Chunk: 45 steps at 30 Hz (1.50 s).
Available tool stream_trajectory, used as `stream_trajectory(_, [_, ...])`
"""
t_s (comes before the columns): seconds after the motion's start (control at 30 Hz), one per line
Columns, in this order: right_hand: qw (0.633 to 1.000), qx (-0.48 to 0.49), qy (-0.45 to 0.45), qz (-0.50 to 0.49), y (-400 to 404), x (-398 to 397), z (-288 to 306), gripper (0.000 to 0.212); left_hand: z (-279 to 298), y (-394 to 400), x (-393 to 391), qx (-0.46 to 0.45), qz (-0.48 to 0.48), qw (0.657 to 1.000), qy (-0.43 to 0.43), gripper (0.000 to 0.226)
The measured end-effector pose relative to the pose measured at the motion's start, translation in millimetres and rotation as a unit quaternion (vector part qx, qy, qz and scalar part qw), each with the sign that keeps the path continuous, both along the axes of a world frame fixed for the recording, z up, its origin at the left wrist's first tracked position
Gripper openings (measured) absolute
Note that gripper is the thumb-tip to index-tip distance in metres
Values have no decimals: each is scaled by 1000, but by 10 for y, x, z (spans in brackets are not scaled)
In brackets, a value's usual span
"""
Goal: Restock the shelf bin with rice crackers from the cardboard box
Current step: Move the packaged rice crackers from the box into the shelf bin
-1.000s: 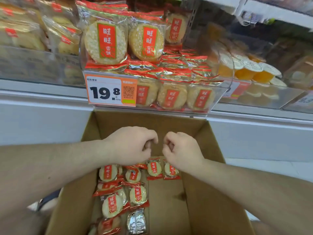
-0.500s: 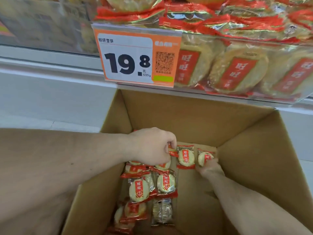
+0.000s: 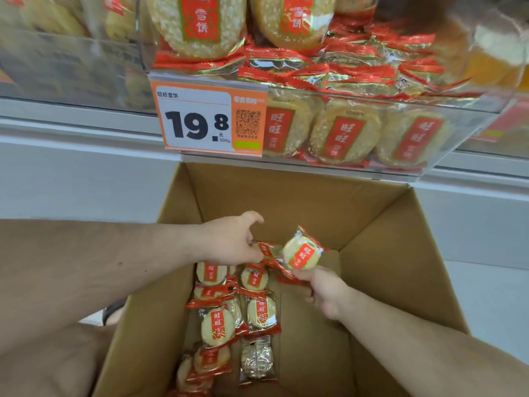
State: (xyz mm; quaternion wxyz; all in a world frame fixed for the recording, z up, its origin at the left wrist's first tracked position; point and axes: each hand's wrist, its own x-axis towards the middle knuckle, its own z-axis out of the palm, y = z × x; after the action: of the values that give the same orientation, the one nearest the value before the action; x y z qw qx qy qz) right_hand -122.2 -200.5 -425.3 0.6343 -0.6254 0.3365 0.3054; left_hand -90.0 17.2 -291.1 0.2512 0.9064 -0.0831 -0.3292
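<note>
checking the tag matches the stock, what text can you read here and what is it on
"旺旺雪饼" heads the price tag on the clear shelf bin.
"19.8", then "元" and "500g", on the same tag.
Its QR code and orange corner text are too small to read.
"旺旺雪饼" on the red labels of the bin packs.
"旺旺" shows on the pack the right hand holds; the rest is too small.
"旺旺雪饼" on a box pack.

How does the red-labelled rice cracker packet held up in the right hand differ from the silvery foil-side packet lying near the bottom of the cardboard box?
The red-labelled rice cracker packet is lifted above the box floor, pinched by the right hand; the silvery packet lies flat and untouched in the brown cardboard box. The held packet shows its round cracker and red label; the silvery one shows neither. Both have crimped red ends.
</note>
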Motion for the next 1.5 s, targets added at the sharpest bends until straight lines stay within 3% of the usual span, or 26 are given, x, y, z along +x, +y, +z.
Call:
stream_trajectory(0.1, [981, 157, -19, 112, 390, -44, 317, 12, -17, 6, -26, -28, 40, 998, 30, 102])
stream_trajectory(0.27, [941, 229, -33, 246, 629, 34, 408, 22, -53, 160, -28, -41, 123, 992, 9, 90])
stream_trajectory(0.33, [964, 140, -14, 226, 506, 190, 205, 26, -15, 247, -25, -9, 110, 994, 1, 89])
stream_trajectory(0.4, [987, -84, 3, 140, 343, 395, -140, 28, 12, 299, -37, 7, 93, 996, -7, 91])
stream_trajectory(0.47, [945, -306, 12, 119, 156, 557, -494, 33, 16, 309, -45, 0, 82, 997, -9, 89])
stream_trajectory(0.53, [908, -390, 25, 149, 56, 608, -753, 49, -2, 292, -37, -10, 73, 997, -3, 85])
stream_trajectory(0.63, [904, -391, 51, 166, 99, 570, -1121, 81, -62, 255, -8, -19, 61, 998, 17, 77])
stream_trajectory(0.7, [907, -381, 43, 174, 180, 514, -1290, 85, -101, 239, 7, -18, 59, 998, 22, 66])
stream_trajectory(0.83, [914, -373, 60, 147, 213, 421, -1198, 40, -159, 237, 22, -24, 53, 998, 35, 59])
stream_trajectory(0.9, [913, -369, 75, 159, 141, 360, -1161, 32, -157, 238, 24, -29, 57, 997, 38, 62])
stream_trajectory(1.03, [901, -378, 62, 207, -3, 195, -978, 31, -83, 244, 11, -40, 76, 996, 37, 64])
stream_trajectory(1.23, [919, -344, 58, 184, -39, -24, -827, 33, 25, 208, -79, -50, 81, 995, 31, 67])
stream_trajectory(1.37, [927, -323, 79, 171, 83, -39, -900, 48, 1, 182, -86, -57, 80, 994, 44, 67])
stream_trajectory(1.5, [929, -328, 86, 145, 218, 26, -1043, 46, -58, 174, -66, -60, 83, 993, 62, 65])
